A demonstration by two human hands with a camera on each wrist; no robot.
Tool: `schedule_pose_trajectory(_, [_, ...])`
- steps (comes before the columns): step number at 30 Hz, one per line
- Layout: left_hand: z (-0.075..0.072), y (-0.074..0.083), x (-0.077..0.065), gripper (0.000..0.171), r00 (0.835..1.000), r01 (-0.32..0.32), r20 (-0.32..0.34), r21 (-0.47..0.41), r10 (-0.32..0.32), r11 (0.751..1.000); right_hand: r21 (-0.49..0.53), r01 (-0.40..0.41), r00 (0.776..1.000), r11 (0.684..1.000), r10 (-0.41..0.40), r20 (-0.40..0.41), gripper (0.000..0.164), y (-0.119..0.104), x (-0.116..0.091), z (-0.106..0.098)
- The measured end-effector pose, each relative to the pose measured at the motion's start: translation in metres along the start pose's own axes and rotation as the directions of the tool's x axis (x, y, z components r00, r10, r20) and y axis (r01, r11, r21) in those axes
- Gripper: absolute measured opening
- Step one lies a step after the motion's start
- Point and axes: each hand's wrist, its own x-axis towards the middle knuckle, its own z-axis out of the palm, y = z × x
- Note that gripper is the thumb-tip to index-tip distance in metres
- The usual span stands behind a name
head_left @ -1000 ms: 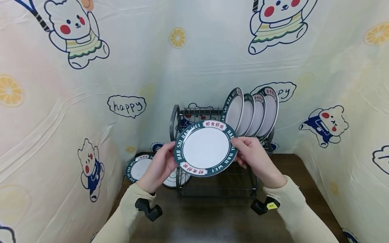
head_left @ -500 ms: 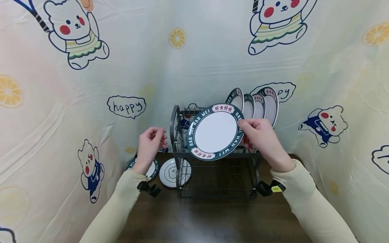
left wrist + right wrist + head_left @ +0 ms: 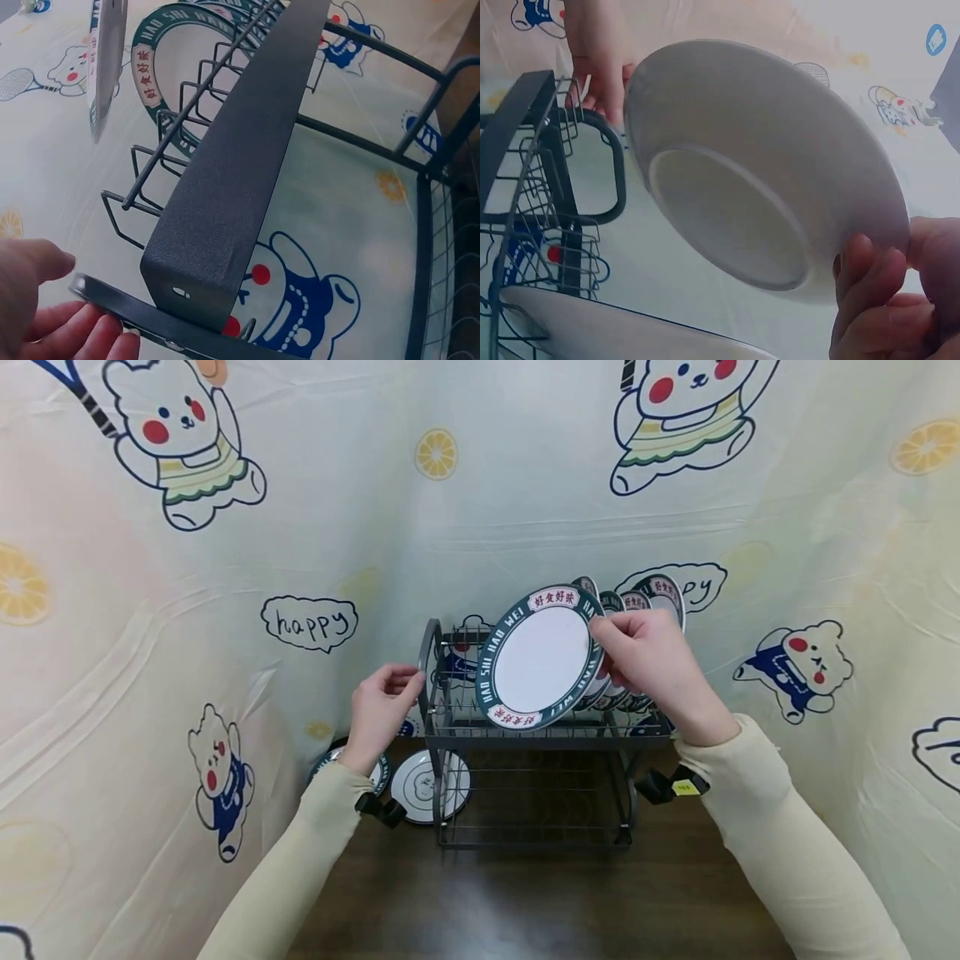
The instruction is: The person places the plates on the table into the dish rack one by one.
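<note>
My right hand [image 3: 648,664] pinches a round white plate [image 3: 542,660] by its right rim, thumb on the face and fingers behind. The plate has a dark green rim with white letters and red characters, and is held tilted over the rack's upper tier. Its plain underside, with a raised foot ring, fills the right wrist view. My left hand [image 3: 382,706] is at the left side frame of the dark metal dish rack [image 3: 517,743]. In the left wrist view its fingers [image 3: 90,330] lie along the frame's underside, the thumb spread apart above.
Several matching plates [image 3: 663,589] stand on edge at the rack's upper right, partly behind the held plate. Left of the rack, a white plate [image 3: 411,785] and a green-rimmed plate [image 3: 381,774] lie on the dark wooden table [image 3: 525,902]. A patterned cloth [image 3: 337,527] surrounds the area.
My left hand has let go of the plate and moved left, then to the rack's side frame. My right hand has carried the plate up and slightly right, turning it more edge-on.
</note>
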Motion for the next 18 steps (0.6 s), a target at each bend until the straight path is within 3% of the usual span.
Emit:
schedule_pose_trajectory(5, [0.002, 0.000, 0.002, 0.034, 1.000, 0.022, 0.011, 0.029, -0.022, 0.999, -0.138, 0.026, 0.999, 0.990, -0.029, -0.014, 0.044, -0.011, 0.010, -0.001])
schedule_pose_trajectory(11, [0.002, 0.001, 0.003, 0.034, 0.997, 0.055, 0.049, 0.022, -0.056, 0.998, -0.328, 0.049, 0.998, 0.943, -0.058, -0.016, 0.046, -0.024, 0.025, 0.000])
schedule_pose_trajectory(18, [0.002, 0.002, 0.003, 0.031, 0.998, 0.031, 0.058, 0.059, -0.035, 0.998, -0.418, 0.040, 0.999, 0.908, -0.049, -0.011, 0.049, -0.035, 0.044, 0.001])
